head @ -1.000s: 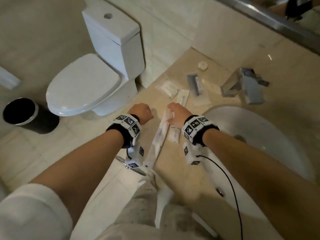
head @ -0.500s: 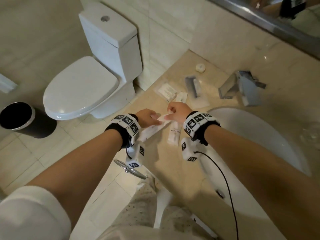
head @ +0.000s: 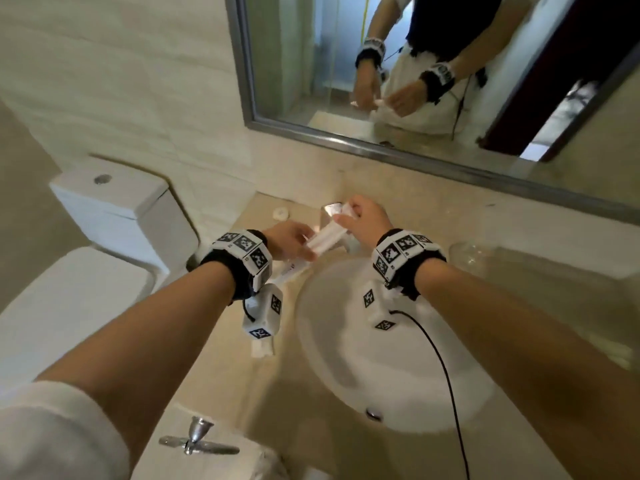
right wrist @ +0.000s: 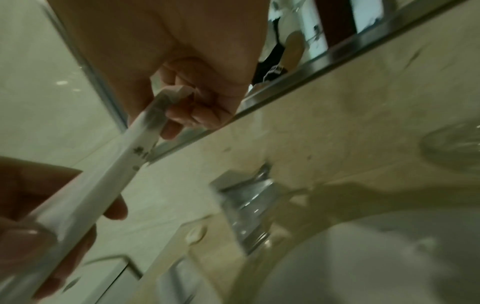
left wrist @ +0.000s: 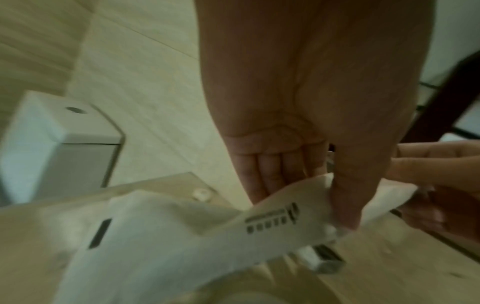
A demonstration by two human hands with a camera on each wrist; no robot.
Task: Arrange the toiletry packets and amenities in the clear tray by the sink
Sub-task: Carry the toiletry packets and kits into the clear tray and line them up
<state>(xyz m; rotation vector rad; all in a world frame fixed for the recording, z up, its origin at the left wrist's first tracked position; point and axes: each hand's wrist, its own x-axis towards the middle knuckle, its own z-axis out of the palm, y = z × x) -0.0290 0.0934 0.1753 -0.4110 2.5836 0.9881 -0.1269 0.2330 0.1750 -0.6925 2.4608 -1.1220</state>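
Both hands hold one long white toiletry packet (head: 327,237) in the air above the counter, left of the faucet. My left hand (head: 294,242) pinches its near end between thumb and fingers (left wrist: 345,205). My right hand (head: 360,220) grips its far end, fingers curled round it (right wrist: 182,107). The packet (right wrist: 109,185) runs slantwise between the hands, with dark print (left wrist: 272,220) on it. Another white packet (head: 289,271) lies on the counter under my left wrist. A clear glass vessel (head: 474,258) stands right of the sink; whether it is the tray I cannot tell.
The white basin (head: 363,358) fills the counter's middle, with the chrome faucet (right wrist: 246,207) behind it. A small white round cap (head: 280,213) sits at the counter's back left. The toilet (head: 114,216) stands to the left. The mirror (head: 415,64) hangs above.
Both hands have lifted the long packet off the counter and carried it toward the faucet. The head camera has tilted up, bringing the mirror into view.
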